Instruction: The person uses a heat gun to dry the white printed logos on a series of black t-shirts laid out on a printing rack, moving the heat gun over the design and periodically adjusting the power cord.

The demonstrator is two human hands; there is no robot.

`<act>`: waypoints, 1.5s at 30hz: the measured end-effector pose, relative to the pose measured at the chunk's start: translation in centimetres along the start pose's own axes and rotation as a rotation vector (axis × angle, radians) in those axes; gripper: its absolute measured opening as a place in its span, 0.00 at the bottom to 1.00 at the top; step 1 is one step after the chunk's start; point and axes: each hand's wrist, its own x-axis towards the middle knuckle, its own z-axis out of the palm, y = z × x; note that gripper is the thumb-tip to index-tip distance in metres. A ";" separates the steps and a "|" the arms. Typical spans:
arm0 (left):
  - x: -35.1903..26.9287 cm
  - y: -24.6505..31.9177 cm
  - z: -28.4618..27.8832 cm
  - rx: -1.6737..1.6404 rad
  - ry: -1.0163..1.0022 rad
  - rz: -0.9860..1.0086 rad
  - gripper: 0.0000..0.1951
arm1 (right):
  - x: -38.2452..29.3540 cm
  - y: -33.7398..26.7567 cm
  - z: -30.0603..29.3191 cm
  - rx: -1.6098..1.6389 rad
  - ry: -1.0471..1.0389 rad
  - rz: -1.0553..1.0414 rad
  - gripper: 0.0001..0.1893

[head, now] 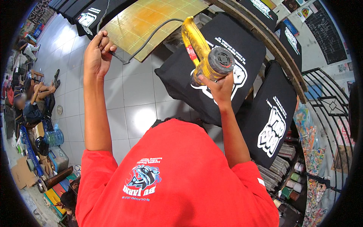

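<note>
My right hand (222, 90) grips the barrel of a yellow heat gun (202, 46) with a round black vented end cap. The gun is above a black T-shirt (181, 76) bearing a white print, which it and my hand partly cover. From the handle's far end a grey power cord (154, 31) curves toward my left hand (99, 54). That hand is raised, its fingers curled around the cord, and more cord rises beyond it. The gun's nozzle is hidden by my right hand.
A yellowish translucent sheet (147, 21) lies ahead. Another printed black T-shirt (255, 119) is spread at right, beside a wooden rail (272, 42) and metal grille (320, 105). Paint pots (293, 185) stand at lower right. People sit at left near a water bottle (54, 137).
</note>
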 end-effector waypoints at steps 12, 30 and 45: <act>-0.1 -1.1 0.6 0.026 0.092 0.040 0.10 | 4.1 1.0 -0.6 0.143 -0.092 0.017 0.36; 0.8 -3.3 1.4 0.020 0.143 0.031 0.09 | 7.6 1.9 -2.4 0.070 -0.180 0.060 0.40; 3.5 -3.4 -0.1 -0.022 0.040 -0.050 0.10 | 5.9 2.0 -2.8 -0.021 -0.123 0.010 0.42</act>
